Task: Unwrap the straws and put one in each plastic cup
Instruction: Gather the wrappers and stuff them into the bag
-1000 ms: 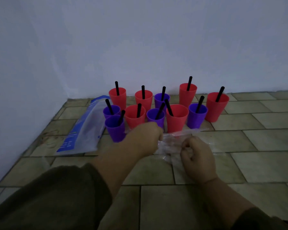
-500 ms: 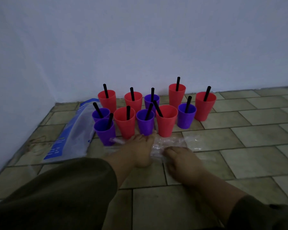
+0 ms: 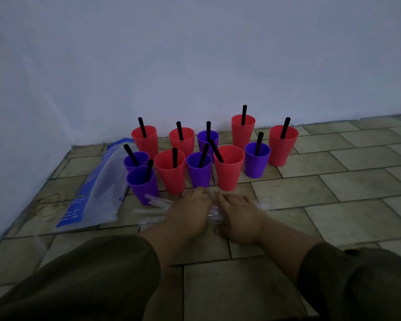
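All eleven plastic cups (image 3: 229,172) bunched by the wall (image 3: 195,54) look like they've got a black straw (image 3: 244,114) in, so I reckon it's cleanup time. Both the left hand (image 3: 190,212) and right hand (image 3: 239,214) lie flat, fingers loose, on the clear wrappers (image 3: 159,202) just in front; next move is gathering those. Too dim to tell if a wrapped straw hides underneath.

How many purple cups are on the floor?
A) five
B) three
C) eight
A: five purple cups stand among the six red cups, and each holds a black straw.
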